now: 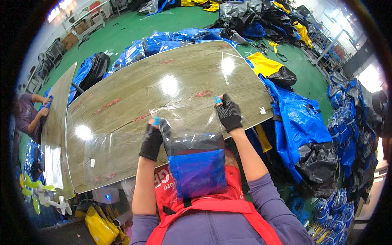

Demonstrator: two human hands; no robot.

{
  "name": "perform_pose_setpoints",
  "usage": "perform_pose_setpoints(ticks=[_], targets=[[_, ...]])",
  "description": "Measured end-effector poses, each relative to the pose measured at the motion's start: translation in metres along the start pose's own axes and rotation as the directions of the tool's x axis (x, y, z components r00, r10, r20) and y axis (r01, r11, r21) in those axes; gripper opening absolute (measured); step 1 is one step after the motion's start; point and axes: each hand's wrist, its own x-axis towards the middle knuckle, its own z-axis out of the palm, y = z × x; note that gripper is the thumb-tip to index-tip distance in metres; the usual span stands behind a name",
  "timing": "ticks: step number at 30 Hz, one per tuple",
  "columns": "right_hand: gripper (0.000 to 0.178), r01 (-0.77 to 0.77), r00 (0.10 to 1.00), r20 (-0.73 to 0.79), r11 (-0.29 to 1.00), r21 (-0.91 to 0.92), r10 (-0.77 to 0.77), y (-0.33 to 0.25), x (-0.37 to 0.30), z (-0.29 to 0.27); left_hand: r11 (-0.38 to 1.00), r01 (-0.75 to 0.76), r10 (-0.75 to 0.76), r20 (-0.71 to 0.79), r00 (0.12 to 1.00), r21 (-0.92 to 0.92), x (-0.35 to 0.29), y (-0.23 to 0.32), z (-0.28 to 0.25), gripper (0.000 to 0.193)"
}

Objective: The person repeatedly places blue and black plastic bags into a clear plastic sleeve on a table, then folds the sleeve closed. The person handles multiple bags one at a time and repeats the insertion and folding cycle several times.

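A clear plastic bag (pixel 188 118) is stretched between my two hands above the near edge of the table (pixel 134 94). Inside its lower part sits a folded blue-and-black sheet bundle (pixel 197 171), hanging in front of my red apron (pixel 241 183). My left hand (pixel 152 139), in a black fingerless glove with blue on a fingertip, is closed on the bag's left upper corner. On the other side my right hand (pixel 228 112), gloved the same way, pinches the right upper corner. The fingers' undersides are partly hidden.
Another clear bag (pixel 98 151) lies flat on the table's left. Beyond the left board (pixel 57 122) a person (pixel 30 112) handles something blue. Blue-and-black bags (pixel 304 130) crowd the right side, with tied blue bundles (pixel 335 212) below. A small green-bladed fan (pixel 38 185) stands lower left.
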Motion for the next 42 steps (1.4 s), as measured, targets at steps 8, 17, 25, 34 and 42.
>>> perform_pose_setpoints(ticks=[8, 17, 25, 34, 42], targets=[[0.023, 0.611, 0.708, 0.332, 0.777, 0.155, -0.623, -0.145, 0.016, -0.01, 0.971, -0.164, 0.122, 0.23, 0.966, 0.172, -0.008, 0.036, 0.04, 0.036], [0.016, 0.85, 0.405, 0.574, 0.524, 0.049, -0.711, -0.137, 0.037, 0.036, 0.783, -0.331, 0.177, 0.322, 0.93, 0.527, -0.025, 0.055, 0.039, 0.033], [0.015, 0.036, 0.955, -0.298, 0.995, 0.09, -0.008, -0.097, 0.127, -0.13, 0.925, -0.136, 0.127, 0.05, 0.991, 0.355, -0.016, 0.06, 0.017, 0.036], [0.05, -0.749, 0.603, 0.792, 0.272, 0.604, -0.099, -0.03, 0.018, -0.046, 0.935, -0.027, -0.02, 0.127, 0.992, 0.355, -0.045, 0.088, 0.018, 0.046], [0.027, 0.009, 0.639, 0.613, 0.802, 0.598, -0.464, -0.014, -0.069, -0.105, 0.597, -0.443, 0.112, 0.477, 0.871, 0.669, -0.102, 0.046, -0.013, 0.027]])
